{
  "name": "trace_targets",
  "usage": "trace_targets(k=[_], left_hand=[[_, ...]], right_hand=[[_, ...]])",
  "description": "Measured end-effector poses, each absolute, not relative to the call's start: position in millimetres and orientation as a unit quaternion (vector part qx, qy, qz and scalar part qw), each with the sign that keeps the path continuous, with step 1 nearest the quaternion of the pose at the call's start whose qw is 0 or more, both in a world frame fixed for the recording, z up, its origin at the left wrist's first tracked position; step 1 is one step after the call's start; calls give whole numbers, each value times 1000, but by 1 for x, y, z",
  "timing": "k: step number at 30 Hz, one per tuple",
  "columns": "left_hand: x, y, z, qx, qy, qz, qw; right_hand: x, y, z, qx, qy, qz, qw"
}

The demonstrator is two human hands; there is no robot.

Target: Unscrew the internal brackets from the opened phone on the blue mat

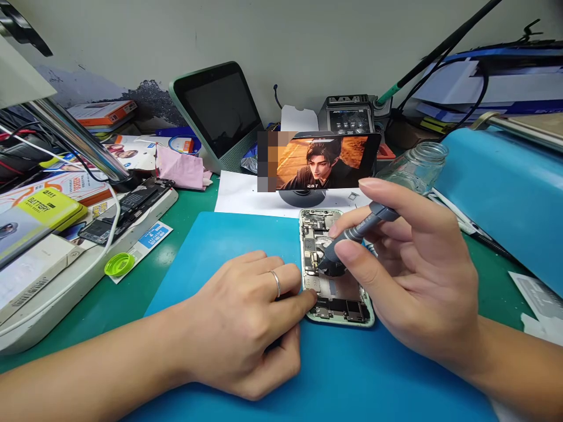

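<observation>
An opened phone (317, 234) with its circuit boards bare lies on a blue mat (220, 246) in front of me. My left hand (246, 316), a ring on one finger, rests on the mat with its fingers curled, fingertips pressed to the phone's left edge near the bottom. My right hand (413, 275) pinches a grey screwdriver (356, 231), whose tip points down into the middle of the phone's inside.
Behind the phone a propped phone (325, 159) plays a video. A smart display (217, 111), a soldering station (349, 114) and a glass jar (416, 164) stand at the back. At left are a white tray (53, 293) with parts, a green cap (118, 264) and boxes.
</observation>
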State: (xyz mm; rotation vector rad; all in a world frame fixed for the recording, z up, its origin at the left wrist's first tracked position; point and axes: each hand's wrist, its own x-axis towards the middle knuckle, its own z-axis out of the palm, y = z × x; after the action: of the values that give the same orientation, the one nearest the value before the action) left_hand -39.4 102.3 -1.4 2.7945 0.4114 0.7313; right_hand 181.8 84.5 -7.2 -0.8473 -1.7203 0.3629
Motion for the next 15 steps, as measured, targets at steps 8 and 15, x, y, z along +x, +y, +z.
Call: trace_targets(k=[8,15], left_hand=[[-40,104,-1,942,153,277,116],[-40,107,-4,912,252,272,175]], right_hand=[[183,83,-9,-363,-734,153,554],[187,81,-9,-307,-776,146,531]])
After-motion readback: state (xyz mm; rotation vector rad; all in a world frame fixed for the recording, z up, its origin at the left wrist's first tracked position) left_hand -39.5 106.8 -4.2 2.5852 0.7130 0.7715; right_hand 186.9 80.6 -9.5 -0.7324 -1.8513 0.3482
